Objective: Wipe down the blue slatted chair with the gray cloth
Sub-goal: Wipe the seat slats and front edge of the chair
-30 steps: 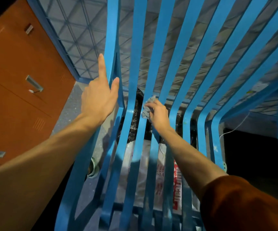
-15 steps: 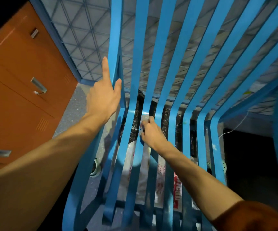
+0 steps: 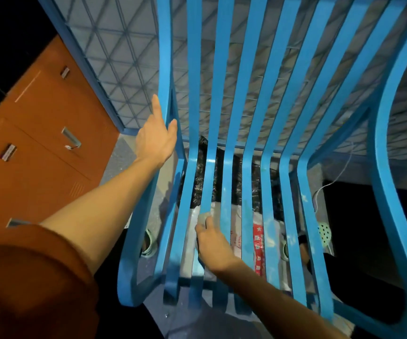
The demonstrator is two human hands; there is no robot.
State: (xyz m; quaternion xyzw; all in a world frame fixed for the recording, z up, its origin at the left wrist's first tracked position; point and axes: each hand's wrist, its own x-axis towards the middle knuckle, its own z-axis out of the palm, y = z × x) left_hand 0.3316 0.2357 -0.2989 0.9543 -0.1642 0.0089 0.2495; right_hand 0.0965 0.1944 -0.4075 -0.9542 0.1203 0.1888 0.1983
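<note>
Two hands: L hand, fingers straight, braces chair frame to steady it; R hand fingers curl round gray cloth, pressing it on slat.

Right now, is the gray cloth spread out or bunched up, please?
Bunched up: the gray cloth shows only as a small wad in the right hand, pressed on the blue slatted chair.

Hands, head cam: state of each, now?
Left hand: open, straight fingers resting against the side frame of the blue slatted chair.
Right hand: closed on the gray cloth, pressed to a seat slat.
</note>
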